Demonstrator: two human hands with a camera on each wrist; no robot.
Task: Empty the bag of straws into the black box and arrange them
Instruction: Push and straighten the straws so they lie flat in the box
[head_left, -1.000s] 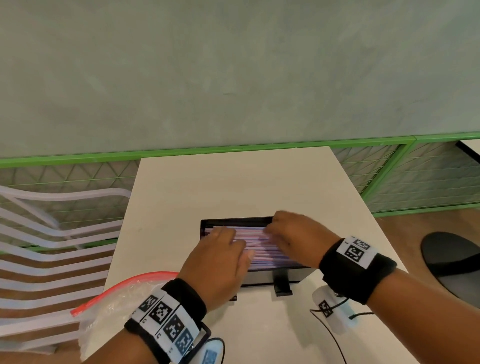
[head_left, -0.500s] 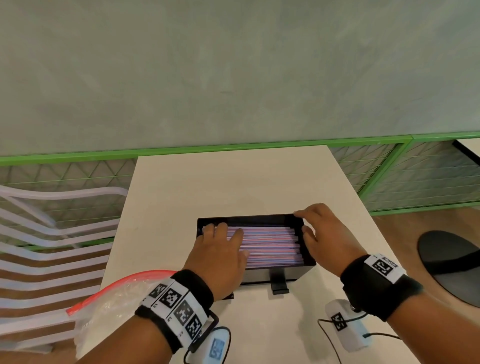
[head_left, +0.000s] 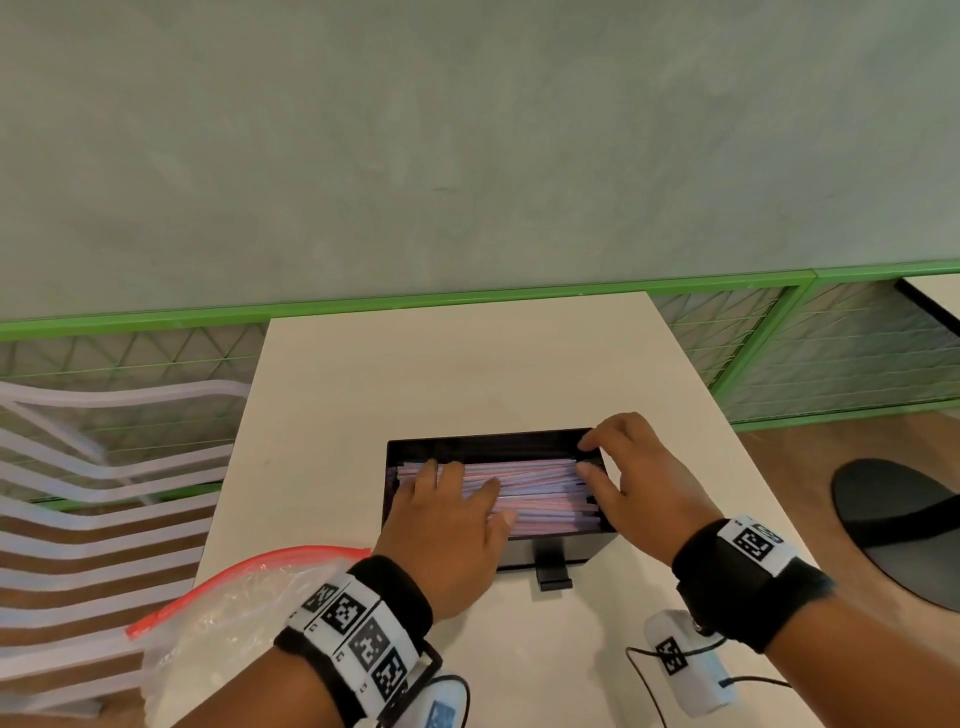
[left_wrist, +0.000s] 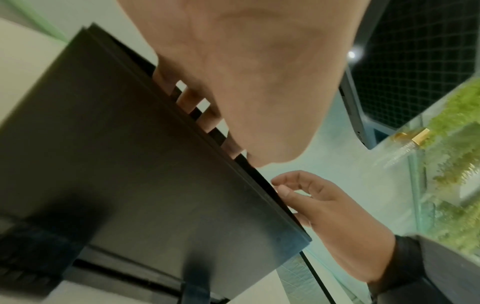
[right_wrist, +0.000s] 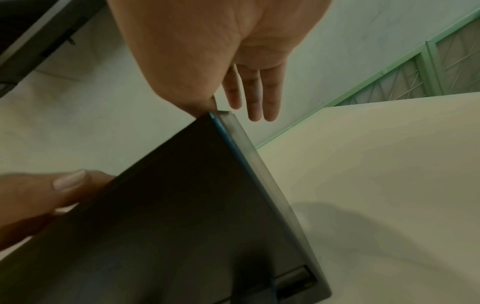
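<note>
A black box (head_left: 488, 442) stands on the white table (head_left: 457, 374), filled with pink and blue straws (head_left: 540, 491) lying side by side. My left hand (head_left: 447, 512) lies flat on the left part of the straws, fingers straight. My right hand (head_left: 623, 478) is at the box's right end, with its fingers over the far right corner and its thumb by the straw ends. In the left wrist view the box's front wall (left_wrist: 130, 174) fills the frame, the right hand (left_wrist: 311, 197) behind it. The right wrist view shows the box's wall (right_wrist: 182, 216) and straight fingers (right_wrist: 254, 92).
The clear plastic bag (head_left: 228, 623) with a red zip strip lies at the table's near left corner. A white slatted chair (head_left: 93, 467) is to the left and a black seat (head_left: 904, 525) to the right. A green railing (head_left: 467, 301) runs behind the table.
My right hand has left the middle of the straws and gone to the box's right end. My left hand has stayed flat on the straws, which now lie more evenly.
</note>
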